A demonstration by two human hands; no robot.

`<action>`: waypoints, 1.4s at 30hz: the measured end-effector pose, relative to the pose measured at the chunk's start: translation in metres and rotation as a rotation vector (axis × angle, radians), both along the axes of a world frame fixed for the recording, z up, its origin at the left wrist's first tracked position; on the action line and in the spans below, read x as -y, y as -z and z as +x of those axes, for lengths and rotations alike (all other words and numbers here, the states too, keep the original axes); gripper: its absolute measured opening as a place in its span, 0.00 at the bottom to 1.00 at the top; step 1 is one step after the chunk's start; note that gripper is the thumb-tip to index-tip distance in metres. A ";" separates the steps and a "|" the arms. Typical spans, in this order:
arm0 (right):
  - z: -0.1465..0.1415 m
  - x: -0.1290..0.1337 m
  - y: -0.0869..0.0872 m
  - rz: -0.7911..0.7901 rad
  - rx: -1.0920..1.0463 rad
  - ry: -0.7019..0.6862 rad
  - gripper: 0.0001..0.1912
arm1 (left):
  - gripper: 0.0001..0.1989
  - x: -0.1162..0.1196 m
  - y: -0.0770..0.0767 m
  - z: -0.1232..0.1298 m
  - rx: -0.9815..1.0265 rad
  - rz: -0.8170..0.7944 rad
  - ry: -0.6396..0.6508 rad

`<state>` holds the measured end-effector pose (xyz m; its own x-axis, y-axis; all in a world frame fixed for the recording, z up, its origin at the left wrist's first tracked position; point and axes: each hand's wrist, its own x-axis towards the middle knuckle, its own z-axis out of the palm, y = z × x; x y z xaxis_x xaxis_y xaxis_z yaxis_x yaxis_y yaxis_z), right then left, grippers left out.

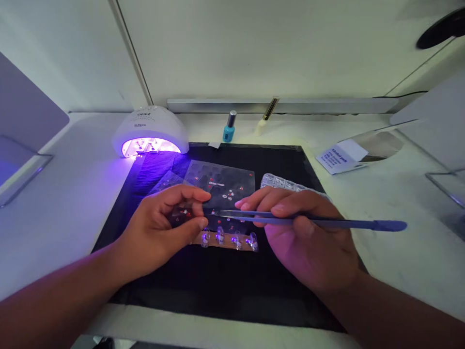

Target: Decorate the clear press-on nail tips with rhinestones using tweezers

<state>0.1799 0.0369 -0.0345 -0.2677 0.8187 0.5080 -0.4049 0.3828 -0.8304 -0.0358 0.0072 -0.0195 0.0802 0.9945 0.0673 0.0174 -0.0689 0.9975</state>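
Observation:
My right hand (308, 237) holds blue tweezers (327, 223) level over the mat, their thin tips pointing left. At those tips are the fingers of my left hand (156, 228), curled in with thumb and fingertips close together. Anything pinched between them is too small to make out. Below, a tan strip (228, 241) carries several clear nail tips (238, 240) with shiny decorations. Behind my hands lies a clear sticker sheet (221, 179) with small red and white designs, overlapping another sheet (169, 180) on its left.
A white nail lamp (152, 123) glows purple at the back left of the black mat (218, 286). Behind the mat stand a blue polish bottle (228, 127) and a gold-capped bottle (267, 116). A clear plastic tray (286, 182) and an alcohol pads box (341, 156) are at the right.

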 end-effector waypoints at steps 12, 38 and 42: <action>-0.001 0.000 0.000 -0.002 0.001 0.021 0.07 | 0.13 -0.001 0.001 0.000 0.005 0.003 0.015; -0.006 0.003 -0.002 0.007 -0.002 0.127 0.07 | 0.16 0.001 0.007 -0.002 -0.039 0.136 0.026; -0.006 0.003 -0.002 0.006 -0.009 0.107 0.07 | 0.14 0.003 0.007 -0.002 -0.051 0.160 -0.009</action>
<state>0.1739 0.0334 -0.0324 -0.1743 0.8391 0.5153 -0.3693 0.4294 -0.8241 -0.0382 0.0044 -0.0268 0.0788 0.9722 0.2205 0.0688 -0.2260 0.9717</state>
